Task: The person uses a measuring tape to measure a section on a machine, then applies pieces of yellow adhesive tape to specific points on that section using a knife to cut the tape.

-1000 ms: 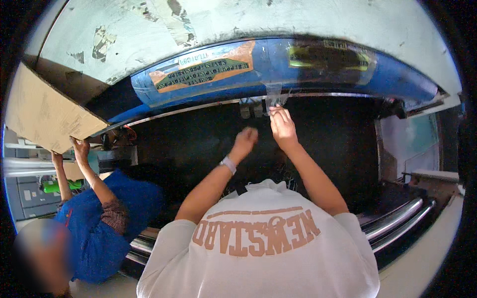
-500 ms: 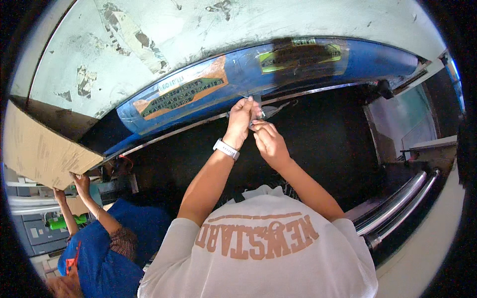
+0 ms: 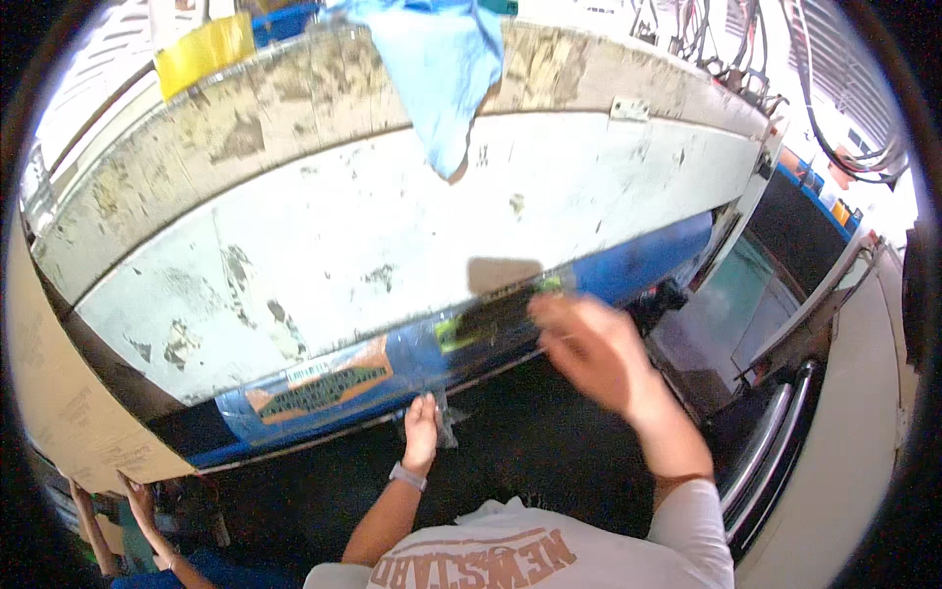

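My left hand [image 3: 420,432], with a pale watch band [image 3: 407,477] on its wrist, is closed at the lower edge of a long blue curved panel [image 3: 643,263]. A piece of clear plastic film [image 3: 447,420] sticks out beside its fingers and seems pinched there. Further right and higher, my right hand [image 3: 594,348] is raised in front of the panel; motion smears its fingers, so their grip cannot be made out. Taped-on labels [image 3: 324,383] and a dark band cover parts of the panel.
A large pale machine cover [image 3: 324,236] rises behind the panel, a light-blue cloth [image 3: 442,79] hanging over it. At left a co-worker's hands [image 3: 137,496] hold a cardboard sheet [image 3: 98,393]. Metal rollers [image 3: 775,461] lie at right; cables [image 3: 834,128] hang at upper right.
My right hand has left my left hand and moved up and to the right. My left hand stays at the panel's lower edge. The view has tilted up, showing more of the machine.
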The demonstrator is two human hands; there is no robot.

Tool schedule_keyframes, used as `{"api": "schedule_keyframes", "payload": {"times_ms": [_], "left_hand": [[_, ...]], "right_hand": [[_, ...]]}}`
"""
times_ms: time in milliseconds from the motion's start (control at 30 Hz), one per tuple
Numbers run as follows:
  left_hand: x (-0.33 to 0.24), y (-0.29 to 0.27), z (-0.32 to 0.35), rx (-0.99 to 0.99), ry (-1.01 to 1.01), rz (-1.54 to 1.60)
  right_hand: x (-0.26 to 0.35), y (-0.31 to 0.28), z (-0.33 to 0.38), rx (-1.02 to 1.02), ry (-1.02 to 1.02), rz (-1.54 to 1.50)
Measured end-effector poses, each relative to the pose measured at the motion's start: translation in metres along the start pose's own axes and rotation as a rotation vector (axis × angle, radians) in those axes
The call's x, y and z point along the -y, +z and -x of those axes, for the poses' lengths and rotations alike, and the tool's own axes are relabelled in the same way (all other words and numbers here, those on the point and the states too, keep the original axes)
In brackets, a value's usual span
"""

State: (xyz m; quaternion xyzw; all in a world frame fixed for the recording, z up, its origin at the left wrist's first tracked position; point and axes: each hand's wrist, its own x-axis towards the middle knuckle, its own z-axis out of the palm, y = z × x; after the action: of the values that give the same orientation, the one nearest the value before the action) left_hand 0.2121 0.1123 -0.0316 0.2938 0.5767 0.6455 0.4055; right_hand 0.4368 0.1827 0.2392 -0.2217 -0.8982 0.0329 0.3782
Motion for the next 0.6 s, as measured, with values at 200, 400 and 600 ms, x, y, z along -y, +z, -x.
{"api": "schedule_keyframes", "payload": {"times_ms": [200,400,600], "left_hand": [[0.0,0.011,-0.007,0.045,0.0,0.106],[0.004,0.011,-0.003,-0.016,0.003,0.177],[-0.008,0.011,0.005,-0.065,-0.105,0.202]], "right_hand": [[-0.019,-0.099,-0.161,-0.567,-0.343,0.148],[-0.009,-0.112,-0.276,-0.442,-0.412,0.107],[0.062,-0.054,-0.335,-0.078,-0.492,0.094]]}}
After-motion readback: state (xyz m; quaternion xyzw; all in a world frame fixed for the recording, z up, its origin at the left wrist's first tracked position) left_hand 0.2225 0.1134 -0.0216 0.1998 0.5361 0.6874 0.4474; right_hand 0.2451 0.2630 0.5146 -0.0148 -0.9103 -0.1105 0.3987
